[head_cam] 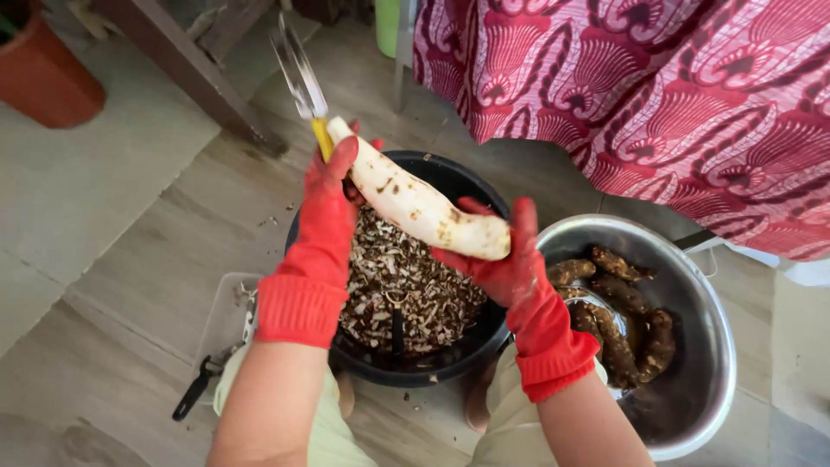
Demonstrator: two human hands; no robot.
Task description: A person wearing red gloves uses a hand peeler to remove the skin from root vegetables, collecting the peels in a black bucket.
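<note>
I wear red rubber gloves. My left hand [327,203] grips a knife [303,78] with a yellow handle, its blade pointing up and away. That hand also steadies the far end of a mostly peeled white cassava root [415,207]. My right hand [501,259] holds the near end of the root. The root hangs over a black bucket [450,177] filled with brown and white peelings [406,290].
A steel basin [705,337] on the right holds several unpeeled brown roots [622,320] in water. A red patterned cloth [657,95] hangs at top right. A clay pot [43,73] stands top left beside a dark wooden leg [186,65]. A black-handled tool [194,389] lies on the tiled floor.
</note>
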